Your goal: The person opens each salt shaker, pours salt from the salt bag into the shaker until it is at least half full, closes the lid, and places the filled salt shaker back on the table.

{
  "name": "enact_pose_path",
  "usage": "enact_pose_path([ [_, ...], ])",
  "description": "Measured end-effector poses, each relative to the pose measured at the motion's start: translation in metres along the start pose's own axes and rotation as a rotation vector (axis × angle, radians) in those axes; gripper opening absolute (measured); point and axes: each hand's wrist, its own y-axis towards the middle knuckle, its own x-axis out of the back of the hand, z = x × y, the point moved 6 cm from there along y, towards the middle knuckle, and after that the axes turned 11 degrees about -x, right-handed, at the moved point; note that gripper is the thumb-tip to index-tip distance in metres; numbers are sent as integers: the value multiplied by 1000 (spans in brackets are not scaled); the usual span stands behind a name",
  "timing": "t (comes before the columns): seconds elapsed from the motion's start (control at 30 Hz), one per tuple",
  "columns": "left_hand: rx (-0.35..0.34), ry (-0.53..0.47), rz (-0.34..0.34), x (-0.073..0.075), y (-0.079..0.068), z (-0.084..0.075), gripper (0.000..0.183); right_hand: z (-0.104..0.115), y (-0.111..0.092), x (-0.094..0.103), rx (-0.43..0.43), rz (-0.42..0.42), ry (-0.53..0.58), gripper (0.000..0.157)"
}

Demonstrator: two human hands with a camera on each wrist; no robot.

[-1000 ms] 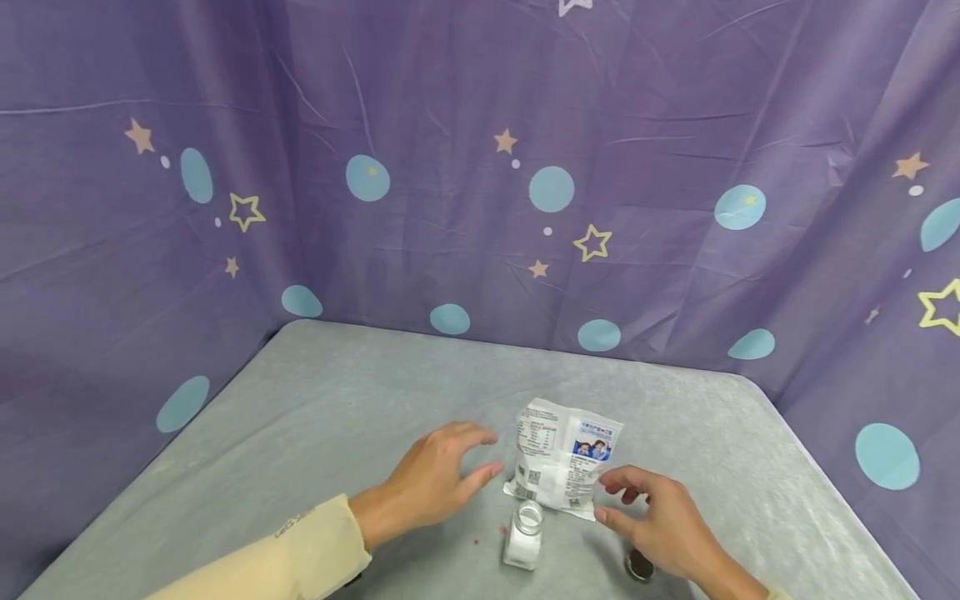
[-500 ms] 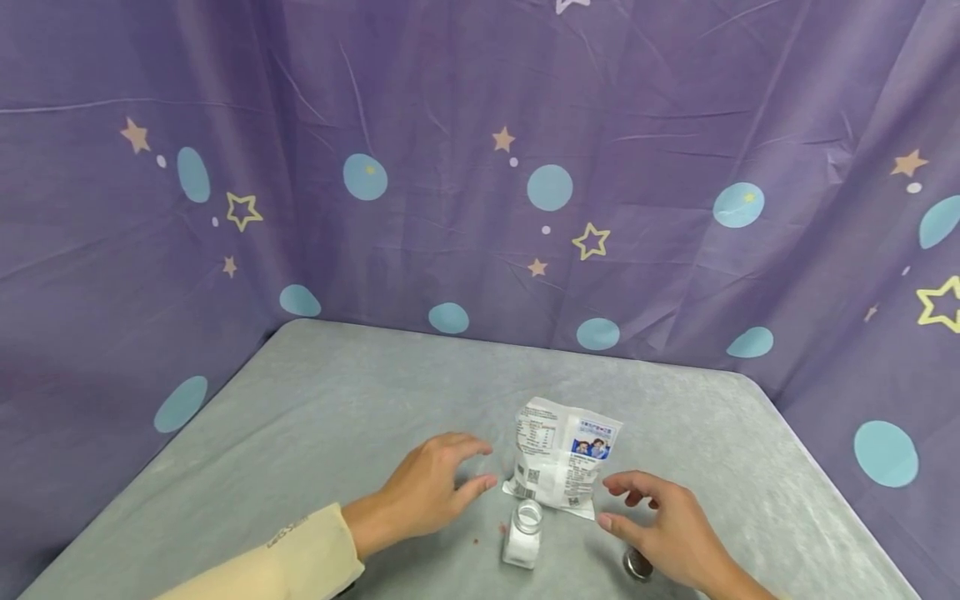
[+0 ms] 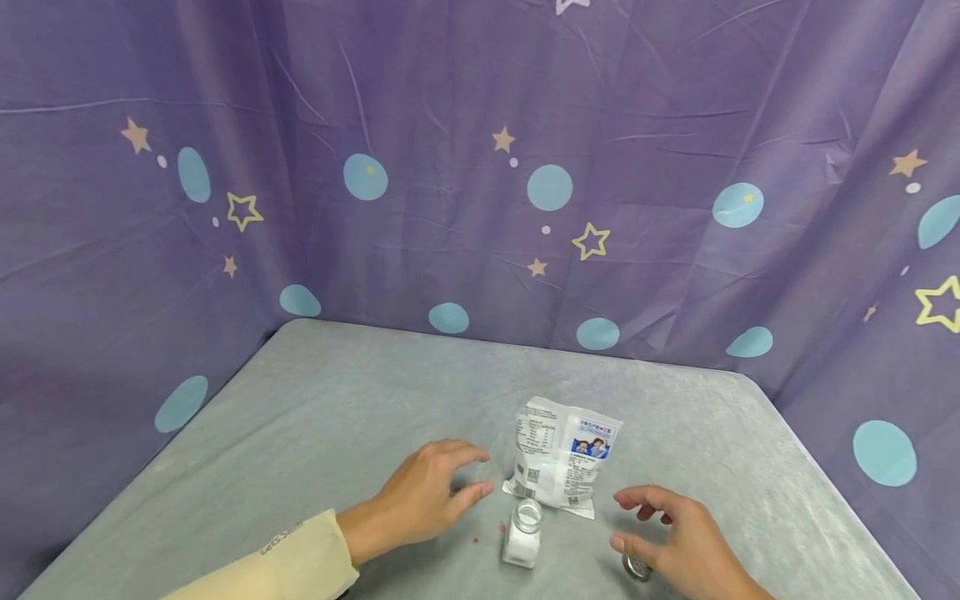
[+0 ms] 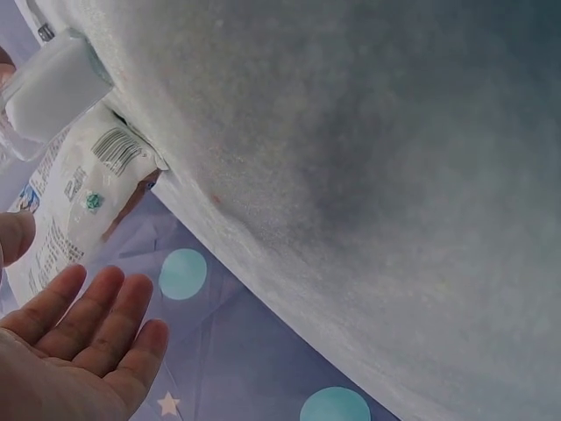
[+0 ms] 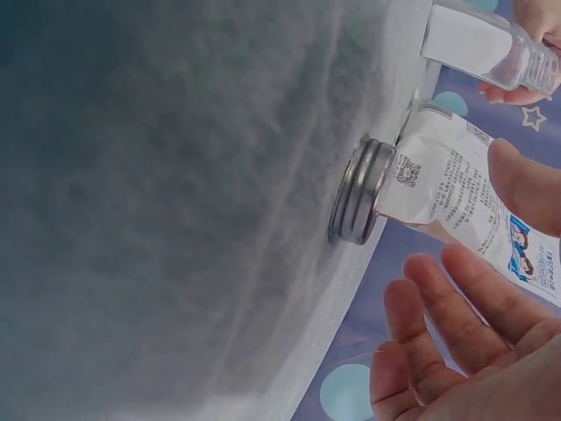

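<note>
A small clear glass jar (image 3: pixel 522 536) with white contents stands uncapped on the table. Right behind it a white printed packet (image 3: pixel 564 454) stands upright. My left hand (image 3: pixel 422 492) hovers to the left of both, fingers relaxed and thumb apart, holding nothing. On the other side, my right hand (image 3: pixel 684 537) is held with loosely bent fingers and nothing between them. Close below its thumb lies a round metal lid (image 3: pixel 637 568), partly hidden by the hand in the head view. The right wrist view shows the lid's ridged silver side (image 5: pixel 362 191) in full, apart from the fingers.
A grey cloth covers the table (image 3: pixel 360 375). Purple curtains (image 3: pixel 450 108) with stars and blue dots enclose it at the back and sides. Tiny reddish specks (image 3: pixel 502 527) lie left of the jar.
My right hand has drawn away from the packet, to the right and nearer to me. My left hand has shifted slightly left and back. Jar, packet and lid stay in place.
</note>
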Motion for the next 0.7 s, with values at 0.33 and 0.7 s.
enact_pose_path([
  [0.33, -17, 0, -8, -2, -2, -1, 34, -10, -6, -2, -12, 75, -26, 44],
  [0.7, -13, 2, -2, -2, -4, 1, 35, -20, -8, -1, -109, 140, -23, 48],
])
